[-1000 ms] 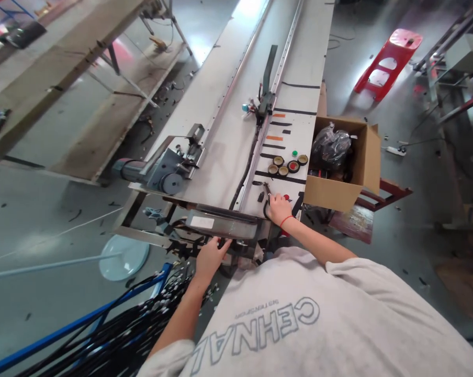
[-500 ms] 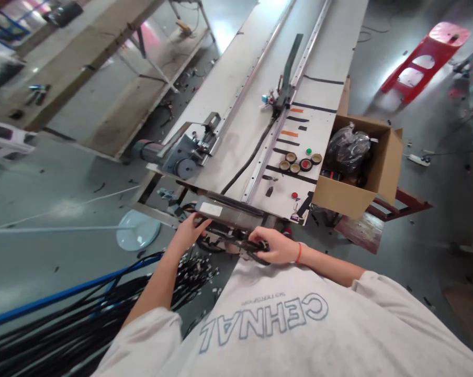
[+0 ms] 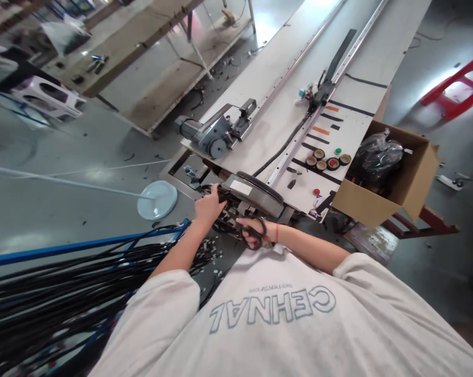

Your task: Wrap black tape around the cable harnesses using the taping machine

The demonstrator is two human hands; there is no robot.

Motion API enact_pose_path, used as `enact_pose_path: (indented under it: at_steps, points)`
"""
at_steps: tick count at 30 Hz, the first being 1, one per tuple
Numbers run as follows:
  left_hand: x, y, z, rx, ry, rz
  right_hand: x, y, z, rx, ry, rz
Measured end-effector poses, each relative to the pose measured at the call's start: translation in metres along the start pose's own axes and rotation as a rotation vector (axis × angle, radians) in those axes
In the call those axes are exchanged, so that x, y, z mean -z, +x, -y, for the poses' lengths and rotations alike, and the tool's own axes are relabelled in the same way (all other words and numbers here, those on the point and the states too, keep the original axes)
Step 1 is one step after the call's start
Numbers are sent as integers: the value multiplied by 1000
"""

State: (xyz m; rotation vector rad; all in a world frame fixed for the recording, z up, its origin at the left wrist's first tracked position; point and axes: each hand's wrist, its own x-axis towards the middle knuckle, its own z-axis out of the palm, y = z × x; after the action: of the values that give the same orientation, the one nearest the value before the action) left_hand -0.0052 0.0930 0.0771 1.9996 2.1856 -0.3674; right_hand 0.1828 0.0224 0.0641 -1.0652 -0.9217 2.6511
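My left hand (image 3: 210,208) is closed on something dark that I cannot make out, beside the left end of a grey machine housing (image 3: 254,193) with a white label at the table's near end. Black-handled scissors (image 3: 263,230) are in my right hand (image 3: 254,233), whose fingers are wrapped round the loops close to my shirt. Dark cables and metal parts (image 3: 224,217) lie between the two hands, blurred. A grey motor unit (image 3: 216,139) is mounted on the table's left corner.
Tape rolls (image 3: 333,163) and dark strips lie on the white table (image 3: 287,131). An open cardboard box (image 3: 378,201) stands at its right. Black cables (image 3: 83,283) hang at lower left. A round pale disc (image 3: 157,200) and a red stool (image 3: 456,86) are on the floor.
The view has shifted, so the table appears further right. My left hand has closed beside the housing, and the scissors in my right hand show more clearly. The housing now looks tilted.
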Motion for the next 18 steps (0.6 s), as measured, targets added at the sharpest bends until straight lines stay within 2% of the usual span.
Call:
enact_pose_path:
  at_steps: [2,3,5,7,9,10,11,13,16,17,18]
  points:
    - [-8,2,7,12,-61,56,12,-40,-8,189,-198,80]
    - [-12,2,11,-22,-146,125,21,-61,-12,302,-279,41]
    - [-22,-1,20,-147,-408,316,46,-96,-19,428,-380,-199]
    - [-31,-13,27,-225,-768,497,76,-113,-23,345,-517,-574]
    - [-39,-29,28,-145,-1161,640,103,-113,-23,114,-751,-891]
    - [-41,-38,27,-66,-1338,695,113,-108,-23,-1,-861,-982]
    - [-43,-47,24,27,-1487,693,120,-102,-22,-94,-936,-1026]
    - [-42,-60,18,208,-1688,542,126,-90,-17,-169,-987,-1033]
    - [-33,-68,8,417,-1766,212,133,-83,-2,-17,-1014,-1064]
    - [-30,-68,6,469,-1768,168,140,-84,6,64,-1030,-1115]
    - [-27,-68,4,511,-1771,174,151,-86,16,138,-1040,-1190]
